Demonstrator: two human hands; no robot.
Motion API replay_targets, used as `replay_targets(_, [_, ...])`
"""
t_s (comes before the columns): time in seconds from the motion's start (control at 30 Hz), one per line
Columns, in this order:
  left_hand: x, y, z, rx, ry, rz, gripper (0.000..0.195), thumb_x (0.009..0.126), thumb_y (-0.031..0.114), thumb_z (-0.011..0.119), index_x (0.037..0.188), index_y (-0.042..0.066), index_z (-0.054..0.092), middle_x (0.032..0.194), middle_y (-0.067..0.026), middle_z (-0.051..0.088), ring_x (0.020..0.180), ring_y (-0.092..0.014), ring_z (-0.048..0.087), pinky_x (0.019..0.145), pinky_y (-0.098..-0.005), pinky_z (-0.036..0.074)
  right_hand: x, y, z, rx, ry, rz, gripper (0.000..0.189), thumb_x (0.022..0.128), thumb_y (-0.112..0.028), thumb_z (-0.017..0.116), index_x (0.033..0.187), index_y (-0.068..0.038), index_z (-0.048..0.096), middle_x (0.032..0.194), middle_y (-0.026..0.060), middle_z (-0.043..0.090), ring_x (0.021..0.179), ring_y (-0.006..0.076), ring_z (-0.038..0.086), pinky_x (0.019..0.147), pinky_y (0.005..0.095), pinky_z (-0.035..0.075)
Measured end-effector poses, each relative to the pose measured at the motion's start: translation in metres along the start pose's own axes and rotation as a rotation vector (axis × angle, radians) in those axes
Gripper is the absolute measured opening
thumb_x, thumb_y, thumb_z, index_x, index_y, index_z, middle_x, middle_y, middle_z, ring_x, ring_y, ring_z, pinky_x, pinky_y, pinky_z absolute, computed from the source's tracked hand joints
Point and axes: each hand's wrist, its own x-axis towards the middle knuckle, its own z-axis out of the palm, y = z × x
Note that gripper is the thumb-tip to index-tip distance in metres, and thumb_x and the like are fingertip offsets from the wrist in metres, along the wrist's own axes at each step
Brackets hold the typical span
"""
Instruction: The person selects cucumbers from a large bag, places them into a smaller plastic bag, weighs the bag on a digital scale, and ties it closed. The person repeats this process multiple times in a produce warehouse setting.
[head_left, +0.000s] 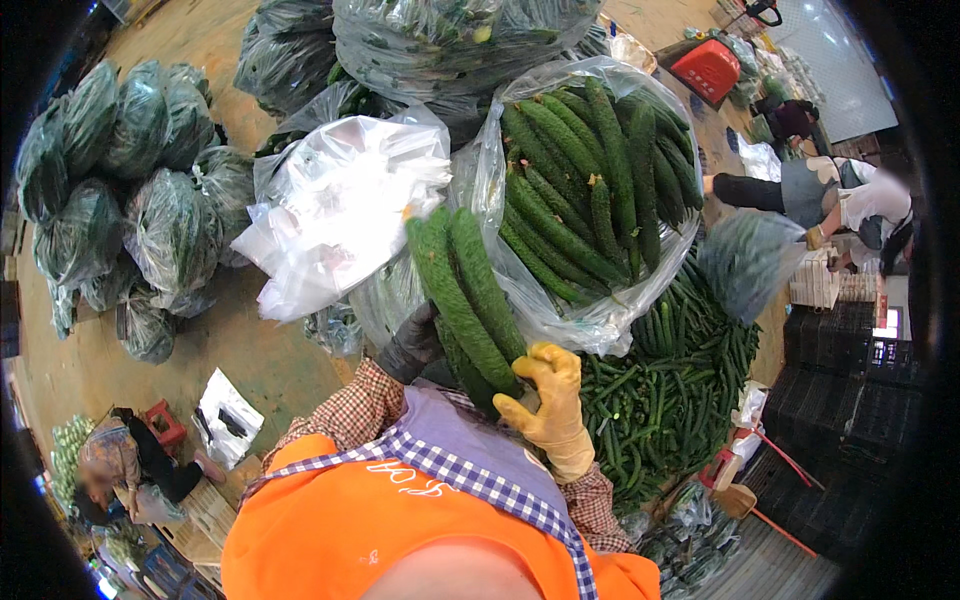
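Observation:
Several dark green cucumbers (469, 300) are bunched together in front of my chest. My left hand (412, 345), in a dark glove, grips the bunch from its left side, its fingers partly hidden behind it. My right hand (551, 405), in a yellow glove, touches the lower right end of the bunch with thumb and fingers spread; how firmly it holds is not plain. Beyond my right hand an open clear plastic bag (487, 217) holds many cucumbers (574, 187). White plastic bags (345, 202) lie to the left of it.
Filled bags of produce (169, 229) stand on the floor at the left. A large heap of cucumbers (652, 397) spreads at the right. Another person (862, 195) handles a filled bag (742, 259) at the far right. A seated person (124, 457) works at lower left. Black crates (832, 382) are stacked at right.

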Motion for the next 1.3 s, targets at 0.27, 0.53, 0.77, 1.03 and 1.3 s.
replay_targets(0.27, [-0.012,0.01,0.062,0.278,0.005,-0.294,0.072,0.08,0.037,0.067,0.137,0.006,0.034,0.134,-0.0123,0.045,0.122,-0.029,0.045,0.104,-0.0432,0.037,0.022,-0.019,0.027,0.946,0.016,0.253,0.113,0.064,-0.035,0.083,0.144,0.001,0.012,0.146,0.0159,0.023,0.136,0.0235,0.02,0.111,0.0342,0.016])
replay_targets(0.53, [0.013,-0.044,0.108,0.468,-0.107,-0.808,0.065,0.081,0.031,0.065,0.134,0.006,0.038,0.132,-0.0123,0.048,0.119,-0.028,0.048,0.103,-0.0434,0.038,-0.093,0.02,0.066,1.428,0.41,0.209,0.09,0.071,-0.038,0.078,0.139,-0.001,0.032,0.138,0.0086,0.041,0.124,0.0193,0.04,0.104,0.0323,0.031])
replay_targets(0.77, [-0.01,-0.156,0.142,1.833,-0.849,-0.605,0.068,0.086,0.043,0.056,0.132,-0.003,0.036,0.127,-0.0207,0.047,0.117,-0.035,0.046,0.099,-0.0462,0.033,-0.223,-0.018,0.195,1.621,1.18,0.289,0.076,0.078,-0.032,0.071,0.137,-0.002,0.036,0.134,0.0086,0.045,0.12,0.0192,0.044,0.101,0.0322,0.035])
replay_targets(1.03, [-0.095,-0.24,0.075,2.147,-1.475,-0.471,0.08,0.084,0.052,0.047,0.137,-0.003,0.029,0.128,-0.0271,0.041,0.116,-0.043,0.038,0.099,-0.0485,0.027,-0.291,-0.064,0.338,1.762,1.643,0.024,0.055,0.088,-0.024,0.06,0.135,-0.003,0.04,0.129,0.0082,0.051,0.115,0.0196,0.049,0.098,0.0323,0.04])
replay_targets(1.3, [-0.176,-0.317,-0.09,2.023,-1.007,-0.92,0.065,0.084,0.033,0.062,0.13,-0.006,0.038,0.116,-0.0265,0.05,0.107,-0.039,0.049,0.091,-0.0436,0.039,-0.363,-0.097,0.465,1.824,2.003,0.381,0.072,0.079,-0.045,0.065,0.13,0.001,0.044,0.124,0.0098,0.055,0.107,0.0264,0.056,0.091,0.0362,0.046])
